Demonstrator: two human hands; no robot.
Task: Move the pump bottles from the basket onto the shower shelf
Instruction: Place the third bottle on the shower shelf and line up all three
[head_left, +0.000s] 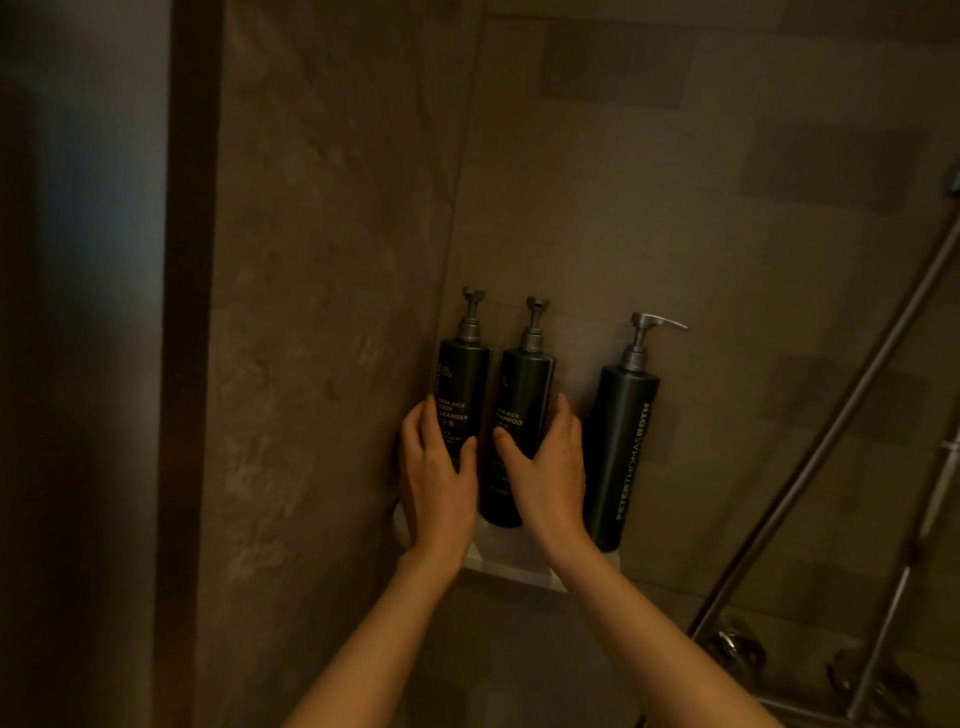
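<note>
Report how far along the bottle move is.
Done: three dark pump bottles stand upright on the white shower shelf; the right-hand bottle stands free, untouched.

In hand: the left hand wraps the body cleanser bottle by the corner wall, and the right hand wraps the shampoo bottle beside it.

Left: release both. The basket is out of view, so whether more bottles wait cannot be told.

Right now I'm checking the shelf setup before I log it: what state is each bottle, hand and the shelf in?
Body cleanser bottle: upright on the shelf, in the corner, left hand around it.
Shampoo bottle: upright, in the middle, right hand around it.
Third bottle: upright, on the right, untouched, spout pointing right.
Left hand: gripping the cleanser bottle.
Right hand: gripping the shampoo bottle.
Shelf: holds all three bottles.
</note>
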